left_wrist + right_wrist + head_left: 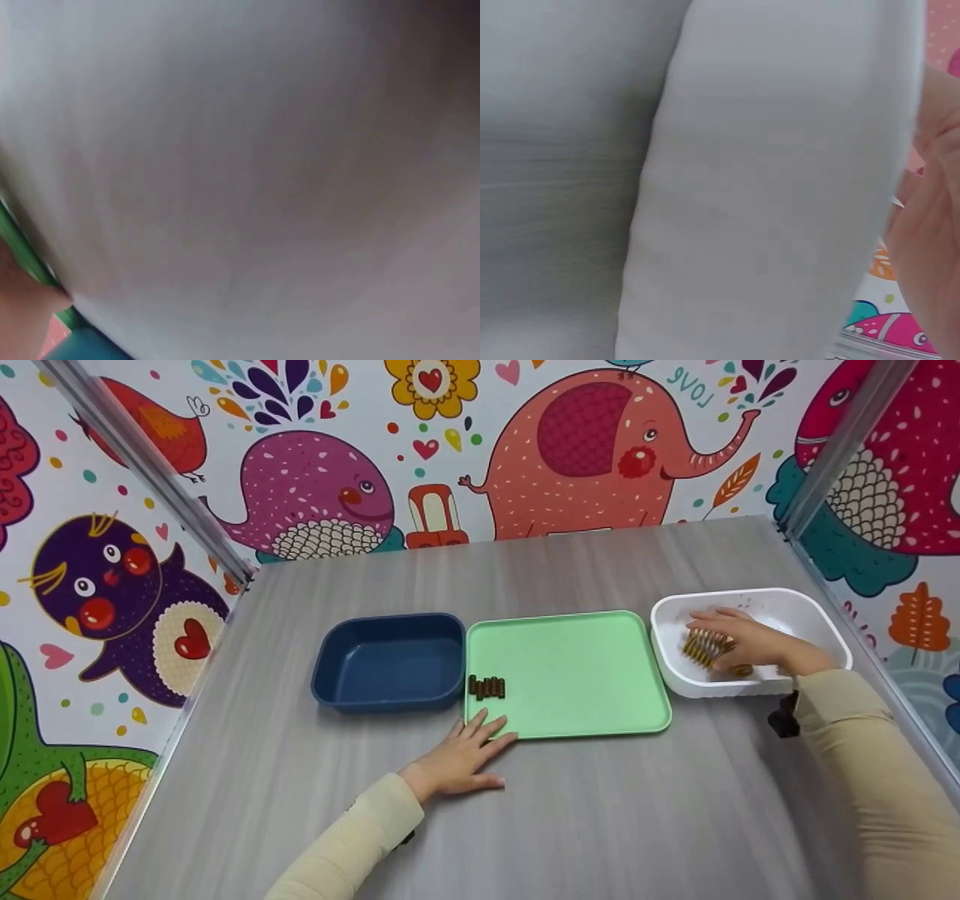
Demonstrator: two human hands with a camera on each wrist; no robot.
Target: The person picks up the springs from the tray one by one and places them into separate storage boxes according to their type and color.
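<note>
Beige sleeves (352, 840) come nearest. The left hand (459, 757) spreads its fingers at the green tray (585, 675), brown cylinders (491, 688) just beyond them; the right hand (744, 639) curves its fingers over ribbed golden pieces (697, 649) inside a white tub (750, 689) — whether pinching any, I cannot tell.

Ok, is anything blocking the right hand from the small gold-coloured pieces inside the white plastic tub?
Nothing visible does. The right hand is inside the white, rounded plastic tub, right at the small gold-coloured pieces; whether it touches them, I cannot tell.
</note>
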